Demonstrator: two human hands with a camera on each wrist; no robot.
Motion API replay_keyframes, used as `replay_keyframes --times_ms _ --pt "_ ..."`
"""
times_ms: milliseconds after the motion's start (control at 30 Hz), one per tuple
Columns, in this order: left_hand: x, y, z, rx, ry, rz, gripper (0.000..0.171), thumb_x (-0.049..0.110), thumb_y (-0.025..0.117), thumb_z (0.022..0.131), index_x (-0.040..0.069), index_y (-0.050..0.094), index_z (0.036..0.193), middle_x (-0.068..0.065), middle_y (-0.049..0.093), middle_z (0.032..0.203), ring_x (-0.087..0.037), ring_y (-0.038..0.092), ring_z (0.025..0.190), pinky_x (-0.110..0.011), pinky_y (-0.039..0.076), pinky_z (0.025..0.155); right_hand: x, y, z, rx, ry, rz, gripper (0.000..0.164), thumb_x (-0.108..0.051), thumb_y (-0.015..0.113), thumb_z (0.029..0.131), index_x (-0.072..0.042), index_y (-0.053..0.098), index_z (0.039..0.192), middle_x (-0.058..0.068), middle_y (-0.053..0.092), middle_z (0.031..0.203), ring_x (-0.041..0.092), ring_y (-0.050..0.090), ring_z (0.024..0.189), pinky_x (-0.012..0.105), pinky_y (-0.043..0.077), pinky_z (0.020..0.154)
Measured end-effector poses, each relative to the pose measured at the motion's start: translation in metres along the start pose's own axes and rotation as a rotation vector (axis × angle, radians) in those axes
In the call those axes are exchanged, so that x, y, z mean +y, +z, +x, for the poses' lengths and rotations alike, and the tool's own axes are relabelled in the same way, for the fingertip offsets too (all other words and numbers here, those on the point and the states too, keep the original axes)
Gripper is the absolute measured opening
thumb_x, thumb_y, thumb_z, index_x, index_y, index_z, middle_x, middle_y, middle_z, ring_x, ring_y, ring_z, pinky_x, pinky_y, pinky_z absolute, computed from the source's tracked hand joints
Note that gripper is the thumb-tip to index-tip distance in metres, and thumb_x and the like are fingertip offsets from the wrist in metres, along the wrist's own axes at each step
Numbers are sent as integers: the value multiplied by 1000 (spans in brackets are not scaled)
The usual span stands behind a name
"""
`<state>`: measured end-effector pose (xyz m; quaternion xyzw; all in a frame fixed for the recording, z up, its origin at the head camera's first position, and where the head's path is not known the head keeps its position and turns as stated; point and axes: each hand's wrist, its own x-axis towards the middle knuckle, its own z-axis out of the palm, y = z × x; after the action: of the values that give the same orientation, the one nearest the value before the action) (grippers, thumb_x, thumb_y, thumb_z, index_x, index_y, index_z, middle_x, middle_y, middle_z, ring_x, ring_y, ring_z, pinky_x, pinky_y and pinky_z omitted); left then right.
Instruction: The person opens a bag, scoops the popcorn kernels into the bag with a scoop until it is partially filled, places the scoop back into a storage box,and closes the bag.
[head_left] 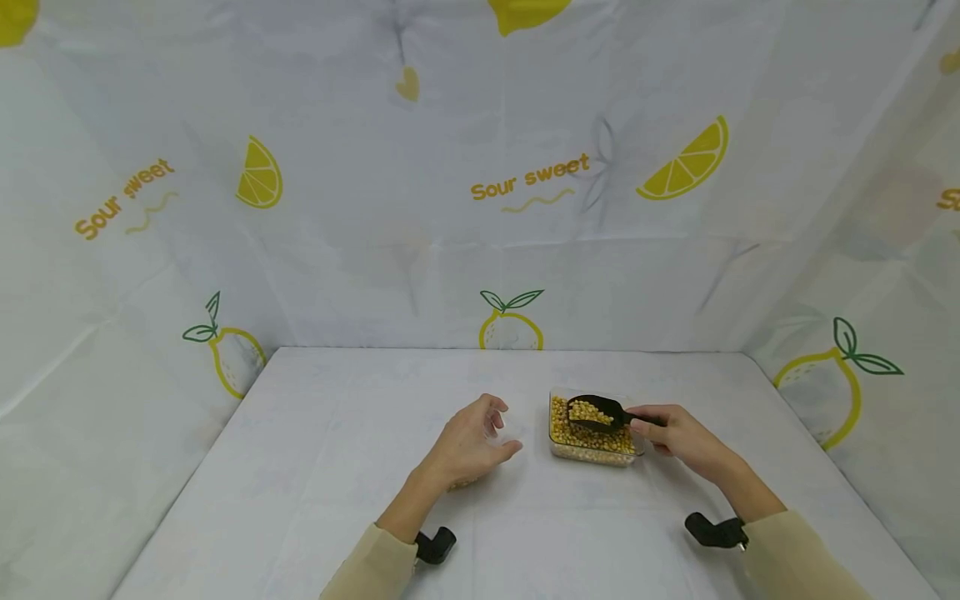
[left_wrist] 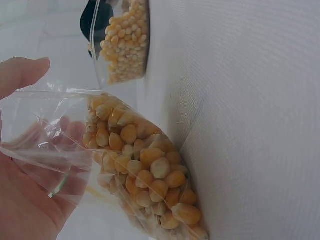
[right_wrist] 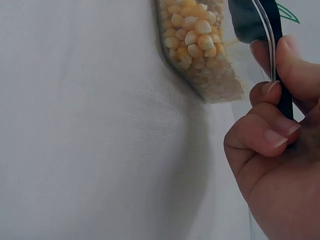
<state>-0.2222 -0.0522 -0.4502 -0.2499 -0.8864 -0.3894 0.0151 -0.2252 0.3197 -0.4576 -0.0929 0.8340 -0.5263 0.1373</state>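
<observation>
In the head view, a white cloth-covered table [head_left: 360, 450] carries a clear, rectangular, open-topped plastic container [head_left: 592, 456] filled with yellow corn kernels [head_left: 560, 425]. The right hand [head_left: 686, 440] pinches the handle of a black scoop [head_left: 613, 408] at the container's right side; the scoop's bowl, loaded with kernels, lies over those in the container. To the left, the left hand [head_left: 472, 446] curves with its thumb apart from its bent fingers around a clear plastic bag [head_left: 463, 483], mostly hidden beneath it. Both arms wear beige sleeves [head_left: 375, 560], with a black wrist device [head_left: 435, 546] near each cuff. White cloth walls [head_left: 442, 275] printed with yellow lemons and "Sour sweet" lettering rise around the table.

In the left wrist view, the bag's lower part bulges with kernels and rests on the table, while its clear upper part passes between the thumb and the fingers, which show through the plastic. Whether the thumb presses the bag I cannot tell. The container stands near, just beyond the bag.

In the right wrist view, thumb and fingertips close on the scoop's handle, beside a corner of the container.
</observation>
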Motion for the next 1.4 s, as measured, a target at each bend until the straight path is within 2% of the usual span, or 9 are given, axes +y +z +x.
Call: replay_keyframes --times_ms 200,400,567,1133,1400 --pt "0 0 0 0 16 -1 52 33 81 86 6 58 125 -8 64 101 -13 58 85 -28 48 73 -2 -1 -4 -1 -25 17 53 -19 57 105 17 43 143 -4 31 59 12 23 53 37 30 51" --pt "0 0 1 -1 24 3 53 32 81 86 4 57 125 -9 64 101 -12 58 85 -28 48 74 -8 -4 -8 12 -17 -7 53 -20 58 105 16 45 143 -4 31 59 11 25 52 34 31 51" --pt "-1 0 1 5 30 5 51 32 81 87 6 58 124 -8 64 101 -13 58 85 -28 48 74 -15 -5 -11 5 -22 -22 54 -21 58 105 14 45 143 -3 32 59 11 25 52 38 31 52" --pt "-1 0 1 0 9 -11 49 33 80 86 10 58 123 -8 64 100 -17 60 86 -29 47 74 -43 1 -14 -26 -100 -64 50 -20 59 105 12 49 142 -4 29 57 12 21 50 34 31 50" --pt "-2 -1 1 -1 18 -15 53 33 80 87 4 58 125 -9 65 102 -14 59 85 -29 47 74 -57 8 -11 -41 -119 -105 49 -22 59 104 12 52 139 -5 30 57 11 21 51 33 30 49"
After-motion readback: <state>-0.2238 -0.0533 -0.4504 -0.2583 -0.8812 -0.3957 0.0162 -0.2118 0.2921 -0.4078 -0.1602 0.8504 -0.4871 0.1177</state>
